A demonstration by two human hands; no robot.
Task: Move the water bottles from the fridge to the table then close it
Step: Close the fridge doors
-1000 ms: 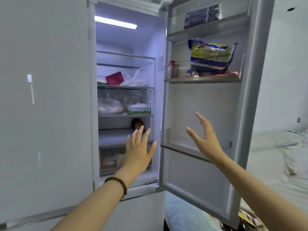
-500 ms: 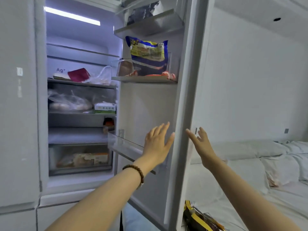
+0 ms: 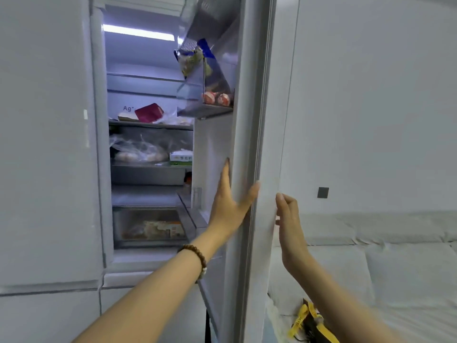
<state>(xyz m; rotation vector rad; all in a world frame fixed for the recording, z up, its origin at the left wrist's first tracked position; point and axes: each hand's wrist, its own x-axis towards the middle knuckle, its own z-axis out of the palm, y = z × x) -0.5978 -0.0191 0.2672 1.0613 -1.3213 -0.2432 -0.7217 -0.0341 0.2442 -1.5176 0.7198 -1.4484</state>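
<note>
Fridge door is half open, edge-on from 12 to 6. Left hand lies flat at its 9 o'clock and right hand at 3, fingers straight, pressing on it, gripping nothing.

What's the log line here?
step: close fridge | fridge door: ajar | left hand: flat on door edge | right hand: open, beside outer face

"Ag+" is printed on the fridge's back wall; the green box's label is unreadable.
</note>
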